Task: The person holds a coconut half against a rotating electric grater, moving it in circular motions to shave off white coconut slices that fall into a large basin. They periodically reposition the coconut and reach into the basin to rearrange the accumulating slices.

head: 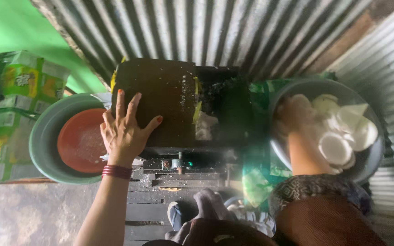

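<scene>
My left hand rests flat, fingers spread, on the dark top of a boxy machine, near its left edge. A red bangle circles that wrist. My right hand reaches into a grey metal bowl at the right, among several white coconut pieces; the hand is blurred and I cannot see if it grips one. White shreds lie at the machine's opening in the middle.
A grey-green basin with a red plate inside stands left of the machine. Green cartons are stacked at far left. Corrugated metal sheets form the walls behind and right. A wooden slatted stand lies below, with my foot in a sandal.
</scene>
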The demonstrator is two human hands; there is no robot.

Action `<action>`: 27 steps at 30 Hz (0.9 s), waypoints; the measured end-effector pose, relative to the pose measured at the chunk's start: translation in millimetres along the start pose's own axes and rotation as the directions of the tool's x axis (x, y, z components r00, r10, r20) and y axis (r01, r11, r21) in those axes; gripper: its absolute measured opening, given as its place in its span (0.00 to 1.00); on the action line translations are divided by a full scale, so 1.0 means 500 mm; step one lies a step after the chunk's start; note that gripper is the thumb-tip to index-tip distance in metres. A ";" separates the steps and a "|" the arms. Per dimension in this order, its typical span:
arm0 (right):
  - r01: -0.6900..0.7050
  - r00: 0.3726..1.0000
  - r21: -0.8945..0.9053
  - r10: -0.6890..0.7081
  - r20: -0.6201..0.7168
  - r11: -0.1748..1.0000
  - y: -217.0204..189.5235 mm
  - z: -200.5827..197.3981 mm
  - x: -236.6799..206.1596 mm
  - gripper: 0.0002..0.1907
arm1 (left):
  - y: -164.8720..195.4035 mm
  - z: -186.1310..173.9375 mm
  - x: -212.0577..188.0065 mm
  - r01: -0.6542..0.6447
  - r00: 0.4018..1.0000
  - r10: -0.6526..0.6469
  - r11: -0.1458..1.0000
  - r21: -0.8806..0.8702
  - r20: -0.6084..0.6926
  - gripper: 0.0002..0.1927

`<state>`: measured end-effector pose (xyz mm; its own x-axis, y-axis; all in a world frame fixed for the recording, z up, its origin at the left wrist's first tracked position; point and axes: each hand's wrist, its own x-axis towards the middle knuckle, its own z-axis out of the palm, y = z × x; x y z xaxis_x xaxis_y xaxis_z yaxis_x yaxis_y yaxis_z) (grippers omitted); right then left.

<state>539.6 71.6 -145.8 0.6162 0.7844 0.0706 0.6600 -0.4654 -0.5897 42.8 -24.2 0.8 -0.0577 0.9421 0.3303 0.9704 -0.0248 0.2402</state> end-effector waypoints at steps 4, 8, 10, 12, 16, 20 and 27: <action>-0.004 1.000 0.015 0.004 -0.012 1.000 0.005 0.012 0.010 0.14 | -0.006 0.004 0.006 -0.005 1.000 0.005 1.000 0.012 0.002 0.44; -0.001 1.000 0.036 0.001 -0.017 0.999 0.017 0.024 0.016 0.16 | -0.010 0.003 0.006 0.008 1.000 -0.008 1.000 -0.024 0.011 0.44; -0.001 1.000 0.040 0.001 -0.019 0.999 0.023 0.036 0.017 0.16 | -0.008 0.002 0.006 -0.006 1.000 0.006 1.000 -0.006 -0.001 0.44; -0.003 1.000 0.051 0.004 -0.025 0.999 0.030 0.047 0.018 0.17 | -0.007 -0.001 0.006 -0.004 1.000 0.004 1.000 -0.018 0.008 0.44; -0.017 0.999 0.063 0.019 -0.039 0.998 0.039 0.062 0.024 0.19 | -0.010 -0.003 0.009 0.003 1.000 -0.002 1.000 -0.001 0.017 0.44; -0.051 0.995 0.109 0.061 -0.085 0.993 0.049 0.065 0.025 0.22 | -0.018 0.004 0.010 -0.015 1.000 0.015 0.999 -0.029 0.004 0.44; -0.044 0.960 0.463 0.166 -0.226 0.885 0.013 -0.015 0.012 0.25 | -0.034 0.015 0.007 -0.046 0.999 0.046 0.998 -0.040 -0.021 0.43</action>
<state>550.7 70.3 -143.3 0.7980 0.5832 0.1519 0.3583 -0.2565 -0.8977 27.8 -18.1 -8.8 -0.0183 0.9329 0.3596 0.9620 -0.0816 0.2607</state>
